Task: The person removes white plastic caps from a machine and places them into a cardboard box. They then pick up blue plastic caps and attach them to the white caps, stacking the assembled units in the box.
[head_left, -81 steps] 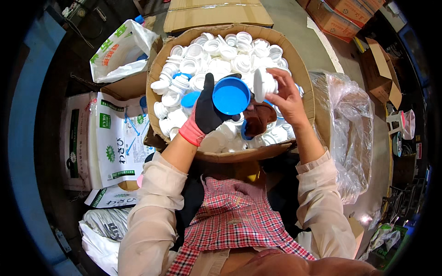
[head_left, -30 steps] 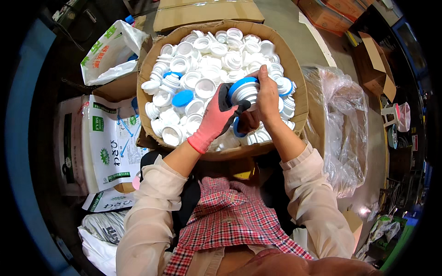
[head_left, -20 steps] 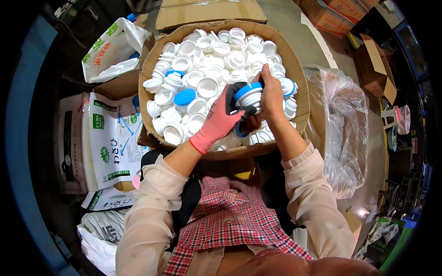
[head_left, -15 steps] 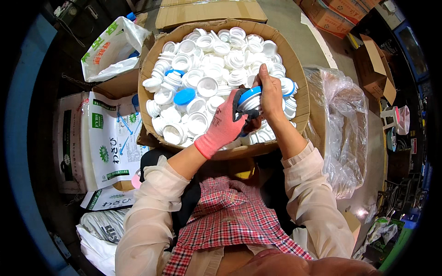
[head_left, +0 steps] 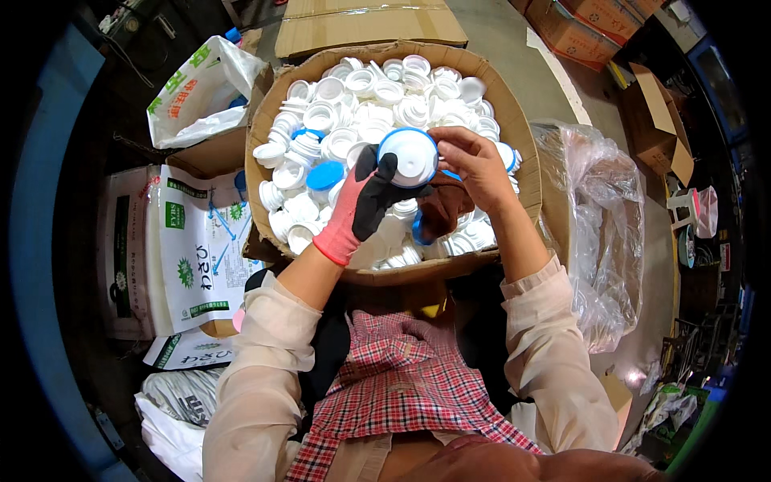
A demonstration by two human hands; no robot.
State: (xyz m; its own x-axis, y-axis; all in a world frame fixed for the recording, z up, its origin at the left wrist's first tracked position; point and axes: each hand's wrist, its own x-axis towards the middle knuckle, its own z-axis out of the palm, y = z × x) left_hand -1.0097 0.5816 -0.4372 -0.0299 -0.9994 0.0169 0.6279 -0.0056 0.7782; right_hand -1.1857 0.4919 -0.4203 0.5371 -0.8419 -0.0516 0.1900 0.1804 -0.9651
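Observation:
My left hand (head_left: 361, 197), in a pink glove with black palm and fingers, is closed around the lower left of a white round plastic lid with a blue rim (head_left: 411, 161). The lid's flat white face is turned up. My bare right hand (head_left: 475, 165) pinches at the lid's right edge with its fingertips. Beneath the right hand lies a crumpled dark brown piece, like cloth (head_left: 444, 210), with a bit of blue beside it. Both hands are above a cardboard box (head_left: 518, 161) heaped with white plastic lids (head_left: 373, 112), including a blue-topped one (head_left: 325, 175).
Left of the box are a white plastic bag (head_left: 201, 96) and a carton covered by a printed white sheet (head_left: 189, 249). Clear plastic film (head_left: 602, 233) drapes over a carton on the right. A closed carton (head_left: 369, 24) stands beyond the box.
The blue-rimmed lid has turned from edge-on to face up and moved slightly left. My right hand has shifted from gripping its side to fingertips at its edge. The brown piece now shows more.

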